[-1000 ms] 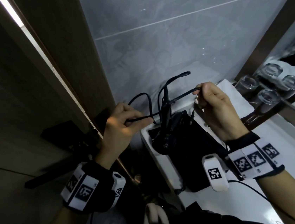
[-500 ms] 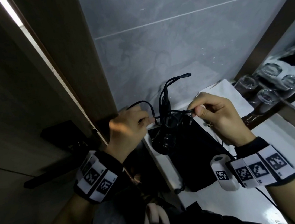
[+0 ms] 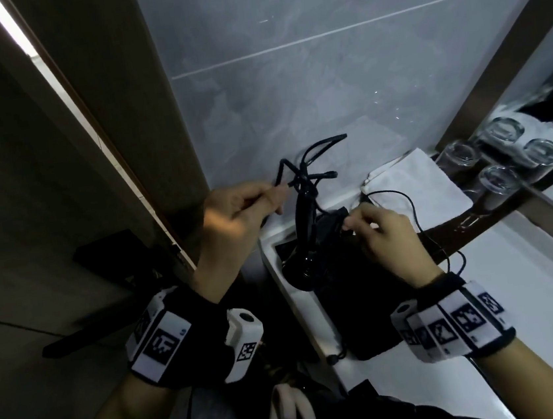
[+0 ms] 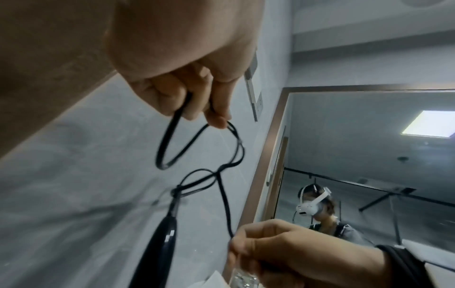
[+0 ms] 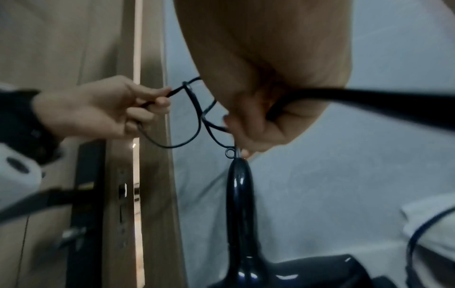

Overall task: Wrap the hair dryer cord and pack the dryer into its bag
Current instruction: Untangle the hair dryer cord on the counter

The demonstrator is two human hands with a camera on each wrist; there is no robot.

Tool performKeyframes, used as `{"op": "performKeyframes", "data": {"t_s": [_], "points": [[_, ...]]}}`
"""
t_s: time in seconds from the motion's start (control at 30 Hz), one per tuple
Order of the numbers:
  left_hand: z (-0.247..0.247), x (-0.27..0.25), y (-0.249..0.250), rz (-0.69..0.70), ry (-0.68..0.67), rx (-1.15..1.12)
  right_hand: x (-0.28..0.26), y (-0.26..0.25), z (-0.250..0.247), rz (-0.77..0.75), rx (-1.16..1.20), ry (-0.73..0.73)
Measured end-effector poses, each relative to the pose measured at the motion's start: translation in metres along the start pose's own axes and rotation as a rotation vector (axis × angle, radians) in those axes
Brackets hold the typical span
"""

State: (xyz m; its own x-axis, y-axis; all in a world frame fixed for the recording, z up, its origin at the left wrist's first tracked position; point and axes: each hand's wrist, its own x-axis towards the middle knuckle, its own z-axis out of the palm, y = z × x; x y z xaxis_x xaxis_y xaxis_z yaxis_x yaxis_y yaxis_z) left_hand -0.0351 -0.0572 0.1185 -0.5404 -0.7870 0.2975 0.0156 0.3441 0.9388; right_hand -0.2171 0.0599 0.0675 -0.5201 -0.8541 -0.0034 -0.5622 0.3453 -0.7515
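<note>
Left hand (image 3: 237, 213) pinches a cord (image 4: 172, 144) loop at ten o'clock of the upright hair dryer (image 3: 306, 237); right hand (image 3: 388, 231) pinches the cord at three o'clock. The dryer stands on its black bag (image 3: 358, 303). Winding probably goes best with even loops and light tension.

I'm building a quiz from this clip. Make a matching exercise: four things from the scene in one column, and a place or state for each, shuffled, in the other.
Things:
1. cord
2. dryer
3. bag
4. glasses

Places or states:
A. lying flat on the white counter, under the dryer
B. upside down in a row by the mirror
C. standing handle-up on the bag
D. pinched by both hands in loops

Pairs: 1-D, 2-C, 3-A, 4-B
</note>
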Motion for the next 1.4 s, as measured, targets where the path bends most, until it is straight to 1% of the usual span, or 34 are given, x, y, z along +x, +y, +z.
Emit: {"op": "performKeyframes", "data": {"t_s": [0.07,0.13,0.2,0.23,0.27,0.33,0.37,0.43,0.5,0.53,0.6,0.67,0.73,0.8,0.83,0.87,0.9,0.97,1.0,1.03,1.1,1.17,1.2,1.23,1.27,1.3,1.33,1.37,1.4], "points": [[-0.006,-0.003,-0.001,-0.028,-0.103,-0.023,0.007,0.001,0.001,0.043,0.151,0.109],[-0.013,-0.007,-0.008,-0.061,-0.231,0.017,0.012,-0.002,-0.001,0.144,0.397,0.168],[-0.017,-0.01,-0.017,-0.094,-0.385,0.114,0.016,-0.005,-0.008,0.251,0.631,0.172],[-0.018,-0.01,-0.023,-0.121,-0.446,0.176,0.016,-0.007,-0.011,0.257,0.692,0.163],[-0.019,-0.012,-0.029,-0.159,-0.483,0.24,0.017,-0.008,-0.015,0.232,0.736,0.159],[-0.02,-0.015,-0.042,-0.2,-0.484,0.389,0.016,-0.01,-0.022,0.129,0.844,0.172],[-0.019,-0.017,-0.049,-0.186,-0.445,0.473,0.015,-0.011,-0.025,0.069,0.904,0.168],[-0.017,-0.018,-0.058,-0.145,-0.304,0.655,0.011,-0.011,-0.029,-0.042,0.95,0.114],[-0.015,-0.015,-0.061,-0.122,-0.149,0.79,0.007,-0.011,-0.031,-0.104,0.897,0.021],[-0.014,-0.012,-0.06,-0.119,-0.09,0.818,0.006,-0.009,-0.031,-0.122,0.842,-0.029],[-0.012,-0.005,-0.059,-0.156,-0.008,0.817,0.004,-0.003,-0.032,-0.148,0.651,-0.149],[-0.012,0.002,-0.06,-0.213,0.024,0.807,0.004,0.007,-0.031,-0.141,0.373,-0.3],[-0.013,0.005,-0.063,-0.249,0.03,0.823,0.004,0.019,-0.028,-0.122,0.029,-0.397],[-0.014,0.003,-0.065,-0.263,0.03,0.854,0.003,0.029,-0.021,-0.118,-0.287,-0.433],[-0.013,0.0,-0.066,-0.266,0.026,0.861,0.002,0.031,-0.018,-0.12,-0.387,-0.402],[-0.013,-0.002,-0.068,-0.271,0.018,0.867,0.001,0.031,-0.015,-0.123,-0.421,-0.333],[-0.013,-0.004,-0.07,-0.277,0.009,0.871,0.0,0.031,-0.013,-0.128,-0.386,-0.246],[-0.013,-0.005,-0.072,-0.287,-0.043,0.905,0.0,0.03,-0.009,-0.161,-0.173,-0.088],[-0.012,-0.007,-0.07,-0.286,-0.099,0.965,0.0,0.028,-0.008,-0.181,-0.067,-0.053],[-0.011,-0.009,-0.068,-0.28,-0.149,1.045,0.0,0.024,-0.006,-0.197,0.005,-0.045],[-0.002,-0.015,-0.059,-0.267,-0.218,1.236,-0.003,0.014,-0.001,-0.235,0.069,-0.066],[0.013,-0.021,-0.039,-0.223,-0.19,1.309,-0.008,0.008,0.007,-0.277,0.094,-0.066],[0.019,-0.021,-0.029,-0.141,-0.159,1.279,-0.01,0.005,0.011,-0.279,0.112,-0.053],[0.024,-0.021,-0.022,-0.021,-0.183,1.207,-0.013,0.003,0.015,-0.27,0.135,-0.029],[0.027,-0.02,-0.017,0.118,-0.3,1.118,-0.015,0.002,0.017,-0.26,0.156,0.005],[0.031,-0.018,-0.012,0.191,-0.485,1.024,-0.016,0.001,0.019,-0.251,0.168,0.045],[0.036,-0.018,-0.008,0.19,-0.675,0.954,-0.018,0.001,0.02,-0.245,0.173,0.082],[0.041,-0.019,-0.005,0.123,-0.806,0.904,-0.019,0.001,0.02,-0.24,0.181,0.111],[0.046,-0.021,-0.005,0.003,-0.862,0.867,-0.02,0.001,0.02,-0.235,0.192,0.134]]}}
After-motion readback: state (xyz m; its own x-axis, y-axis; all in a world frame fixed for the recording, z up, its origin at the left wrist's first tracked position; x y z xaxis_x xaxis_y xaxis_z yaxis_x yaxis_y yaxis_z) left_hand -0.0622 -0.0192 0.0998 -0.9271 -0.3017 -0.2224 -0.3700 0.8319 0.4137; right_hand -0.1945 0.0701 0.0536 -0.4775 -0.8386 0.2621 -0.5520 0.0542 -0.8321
